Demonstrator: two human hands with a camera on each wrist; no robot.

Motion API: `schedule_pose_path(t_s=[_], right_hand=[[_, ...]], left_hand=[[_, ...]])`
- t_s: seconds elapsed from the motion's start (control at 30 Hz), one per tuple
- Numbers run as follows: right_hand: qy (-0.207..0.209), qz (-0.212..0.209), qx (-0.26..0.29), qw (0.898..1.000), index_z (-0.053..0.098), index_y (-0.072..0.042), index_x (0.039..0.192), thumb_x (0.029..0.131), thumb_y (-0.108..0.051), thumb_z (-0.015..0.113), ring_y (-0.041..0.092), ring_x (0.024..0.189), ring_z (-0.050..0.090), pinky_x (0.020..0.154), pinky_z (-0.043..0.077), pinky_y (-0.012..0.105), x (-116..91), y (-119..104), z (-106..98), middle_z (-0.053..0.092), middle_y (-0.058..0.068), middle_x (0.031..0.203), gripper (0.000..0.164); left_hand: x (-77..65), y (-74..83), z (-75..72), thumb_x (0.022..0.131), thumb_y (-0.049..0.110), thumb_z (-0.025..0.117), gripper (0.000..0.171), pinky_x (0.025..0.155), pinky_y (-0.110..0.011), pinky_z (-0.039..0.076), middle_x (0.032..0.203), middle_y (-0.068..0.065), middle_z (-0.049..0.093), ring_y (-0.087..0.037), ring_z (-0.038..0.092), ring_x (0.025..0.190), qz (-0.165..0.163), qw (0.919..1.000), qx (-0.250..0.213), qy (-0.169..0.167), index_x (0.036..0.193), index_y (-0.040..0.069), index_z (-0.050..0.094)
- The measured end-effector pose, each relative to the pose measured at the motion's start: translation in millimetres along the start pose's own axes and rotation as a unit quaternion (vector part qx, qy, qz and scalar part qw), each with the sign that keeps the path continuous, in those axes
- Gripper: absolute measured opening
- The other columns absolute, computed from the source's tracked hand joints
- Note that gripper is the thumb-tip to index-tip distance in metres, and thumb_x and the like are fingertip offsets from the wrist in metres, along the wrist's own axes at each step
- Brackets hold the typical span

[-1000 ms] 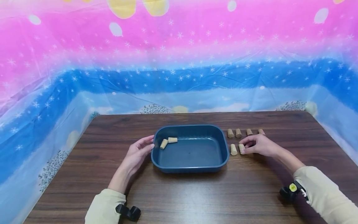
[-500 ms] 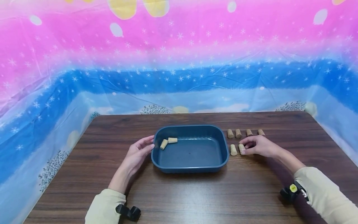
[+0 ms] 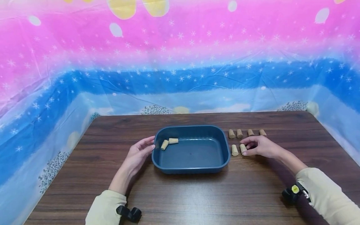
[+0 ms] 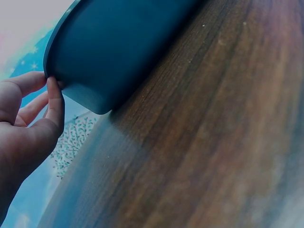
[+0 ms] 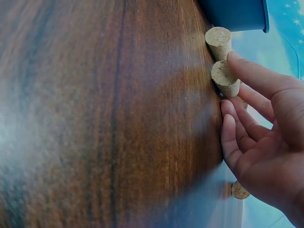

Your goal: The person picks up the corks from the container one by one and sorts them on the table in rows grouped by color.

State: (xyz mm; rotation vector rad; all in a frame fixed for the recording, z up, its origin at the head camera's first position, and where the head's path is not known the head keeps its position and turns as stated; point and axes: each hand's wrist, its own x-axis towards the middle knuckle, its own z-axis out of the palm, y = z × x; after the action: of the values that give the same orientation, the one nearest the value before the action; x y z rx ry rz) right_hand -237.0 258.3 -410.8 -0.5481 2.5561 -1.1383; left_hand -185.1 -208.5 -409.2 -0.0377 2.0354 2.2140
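In the head view a dark blue plastic basin [image 3: 191, 156] stands on the table. My left hand [image 3: 137, 153] touches its left end, thumb and fingertips against the outside near the rim; in the left wrist view the thumb lies on the outer wall. Two tapered cork stoppers [image 3: 173, 141] lie inside the basin at its left. Right of the basin, my right hand [image 3: 261, 146] pinches a cork stopper [image 5: 224, 80] between thumb and fingers, at table level. Another cork stopper [image 3: 234, 150] stands upright between that one and the basin.
Behind the right hand, a row of several cork stoppers [image 3: 239, 134] stands along the table, the rightmost partly covered by the hand. The dark wood table [image 3: 185, 197] reaches back to a pink and blue patterned cloth [image 3: 180, 78]. Black wrist cameras sit on both sleeves.
Almost nothing differs. The right hand keeps its pinch on the cork stopper, which stays in the same place, and the left hand keeps touching the basin.
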Motion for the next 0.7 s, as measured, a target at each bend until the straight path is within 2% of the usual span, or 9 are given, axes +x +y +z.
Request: schedule_pose_path(t_s=[0.23, 0.43, 0.6, 0.7], right_hand=[[-0.005, -0.008, 0.009, 1.0, 0.057, 0.008, 0.125, 0.083, -0.015, 0.076, 0.027, 0.1, 0.059, 0.076, 0.051, 0.028, -3.0, 1.9, -3.5, 0.062, 0.018, 0.116, 0.051], [-0.003, -0.001, 0.0, 1.0, 0.054, 0.007, 0.129, 0.086, -0.021, 0.074, 0.033, 0.106, 0.058, 0.082, 0.052, 0.035, -10.4, -7.9, -6.6, 0.06, 0.02, 0.12, 0.055], [0.036, 0.011, -0.028, 0.999, 0.053, 0.005, 0.131, 0.091, -0.028, 0.069, 0.036, 0.112, 0.056, 0.086, 0.05, 0.044, -13.5, -27.2, -9.9, 0.058, 0.022, 0.124, 0.054], [0.058, 0.0, -0.041, 0.998, 0.054, 0.005, 0.131, 0.093, -0.028, 0.065, 0.036, 0.112, 0.056, 0.087, 0.05, 0.047, -13.9, -41.4, -11.3, 0.058, 0.023, 0.125, 0.051]], left_hand=[[-1.3, 0.9, 0.3, 0.097, 0.006, 0.057, 0.047, 0.094, -0.024, 0.046, 0.133, -0.02, 0.047, -0.02, 0.054, 0.113, 0.001, 1.0, 0.001, 0.0, 0.141, -0.004, 0.043], [-2.8, 1.9, 0.1, 0.097, 0.009, 0.058, 0.048, 0.095, -0.023, 0.045, 0.134, -0.021, 0.047, -0.019, 0.053, 0.114, 0.0, 1.0, 0.007, -0.002, 0.141, -0.004, 0.042], [-3.1, 2.9, 0.7, 0.097, 0.008, 0.058, 0.048, 0.096, -0.023, 0.045, 0.135, -0.021, 0.046, -0.02, 0.053, 0.115, -0.002, 1.0, 0.008, -0.001, 0.141, -0.004, 0.042], [-2.9, 2.6, 1.0, 0.097, 0.008, 0.058, 0.048, 0.096, -0.023, 0.045, 0.135, -0.021, 0.046, -0.021, 0.052, 0.116, -0.004, 0.9999, 0.01, 0.0, 0.141, -0.003, 0.042]])
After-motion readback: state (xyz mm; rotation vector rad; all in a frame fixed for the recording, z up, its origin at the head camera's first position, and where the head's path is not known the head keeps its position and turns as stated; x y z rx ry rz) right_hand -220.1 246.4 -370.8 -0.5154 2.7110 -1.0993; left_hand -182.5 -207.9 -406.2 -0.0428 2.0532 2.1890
